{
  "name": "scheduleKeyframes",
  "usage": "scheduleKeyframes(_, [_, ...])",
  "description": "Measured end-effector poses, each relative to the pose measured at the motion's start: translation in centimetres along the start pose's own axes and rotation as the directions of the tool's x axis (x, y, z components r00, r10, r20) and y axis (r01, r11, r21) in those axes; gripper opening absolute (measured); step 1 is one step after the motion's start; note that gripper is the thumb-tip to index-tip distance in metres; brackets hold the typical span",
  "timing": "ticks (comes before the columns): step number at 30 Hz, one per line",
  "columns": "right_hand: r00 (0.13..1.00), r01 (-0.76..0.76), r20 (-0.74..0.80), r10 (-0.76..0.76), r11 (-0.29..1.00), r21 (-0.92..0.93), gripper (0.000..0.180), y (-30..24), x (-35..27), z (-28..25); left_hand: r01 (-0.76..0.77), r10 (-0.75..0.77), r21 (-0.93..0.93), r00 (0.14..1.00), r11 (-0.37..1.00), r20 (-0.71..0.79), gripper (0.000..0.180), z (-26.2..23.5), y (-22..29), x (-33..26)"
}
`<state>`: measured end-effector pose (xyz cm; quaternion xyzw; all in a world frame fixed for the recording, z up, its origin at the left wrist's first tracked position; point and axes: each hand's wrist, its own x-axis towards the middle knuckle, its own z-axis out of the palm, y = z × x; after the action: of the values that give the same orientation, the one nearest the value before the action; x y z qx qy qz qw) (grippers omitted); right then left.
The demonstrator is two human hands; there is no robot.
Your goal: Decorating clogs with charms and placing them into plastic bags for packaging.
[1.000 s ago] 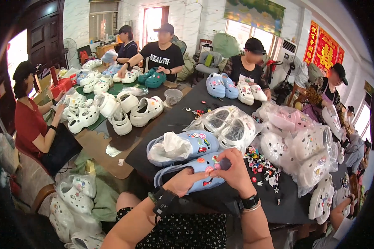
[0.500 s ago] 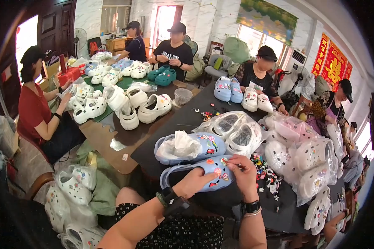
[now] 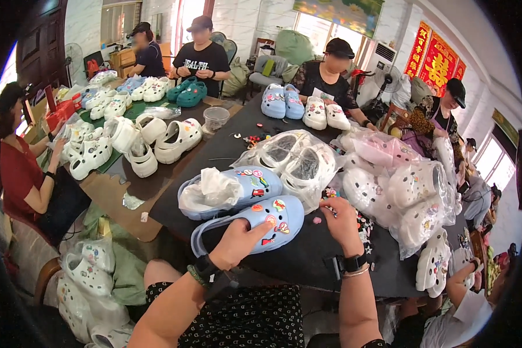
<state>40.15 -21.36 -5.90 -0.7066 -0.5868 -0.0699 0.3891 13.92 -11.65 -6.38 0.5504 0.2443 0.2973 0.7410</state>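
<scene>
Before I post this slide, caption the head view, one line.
Left hand holding a decorated blue clog, right hand beside loose charms on a black table.

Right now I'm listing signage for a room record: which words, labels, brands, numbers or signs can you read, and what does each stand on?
I won't copy wording, only say where it stands.
Black T-shirt: light chest lettering, readable.
Red wall banners: gold characters, largest clear.
Charms on the blue clog held by the left hand: any lettering is too small to read.
Dark patterned cloth: pale letter-like marks, too small to tell.
</scene>
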Motion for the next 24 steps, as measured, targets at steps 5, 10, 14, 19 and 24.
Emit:
scheduleKeyframes(5, [1.000,0.022,0.002,-0.023,0.994,0.108,0.016,-4.2,1.6,-0.2,0.010,-0.010,0.007,0.999,1.000,-0.035,0.040,-0.4,-0.7,0.1])
scheduleKeyframes(10, [0.930,0.312,0.130,-0.344,0.925,0.217,0.052,-6.8,1.0,1.0,-0.006,0.005,-0.007,1.000,1.000,-0.024,0.039,-0.2,-0.1,0.2])
scheduleKeyframes(14, [0.940,0.216,0.216,-0.265,0.950,0.228,0.071,-6.5,0.7,2.1,0.031,-0.030,0.037,0.999,0.999,-0.029,0.039,-0.3,0.1,0.5])
scheduleKeyframes(19, [0.931,0.270,0.198,-0.306,0.944,0.188,0.079,-7.0,0.2,3.3,-0.011,0.011,-0.012,1.000,1.000,0.024,0.041,-0.8,-0.6,1.0])
scheduleKeyframes(24, [0.952,0.255,0.152,-0.264,0.964,0.075,0.079,-6.7,-0.7,4.5,-0.149,0.329,0.788,0.942,0.598,-0.072,0.055,-1.5,1.1,1.2])
